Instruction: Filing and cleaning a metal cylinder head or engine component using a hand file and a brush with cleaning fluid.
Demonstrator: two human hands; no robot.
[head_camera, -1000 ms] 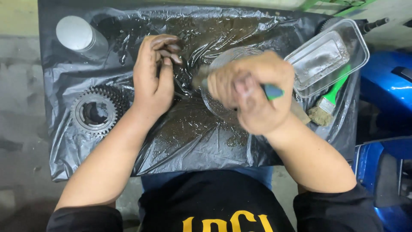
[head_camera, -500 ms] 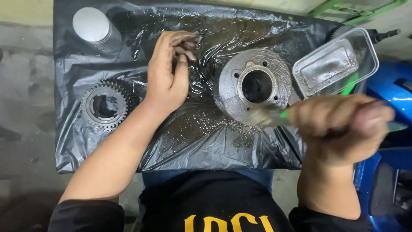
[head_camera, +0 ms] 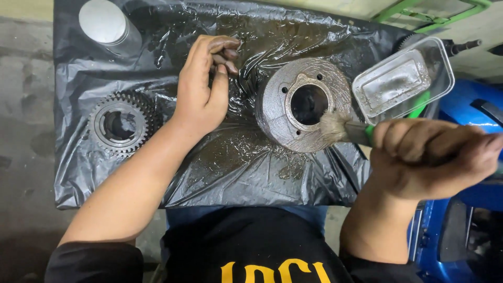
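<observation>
On the black plastic sheet [head_camera: 236,162] that covers the desk, seen from the head camera, a round grey metal part [head_camera: 283,120] with a wide centre bore lies flat at about 3 o'clock from the sheet's middle. The right hand [head_camera: 429,157] is closed in a fist around a green-handled brush [head_camera: 361,132], whose bristles touch the part's rim at its own 4 o'clock. The left hand [head_camera: 201,89] holds nothing: it rests palm down on the wet sheet near 12 o'clock, fingertips curled under.

A toothed gear [head_camera: 105,139] lies at 9 o'clock, a grey can [head_camera: 105,23] at 11, and a clear plastic tray [head_camera: 401,78] (cloudy residue inside) at 2.

Brushing the part's face looks to be the step in hand. Another stroke would call for firm bristle contact and a steady part.
</observation>
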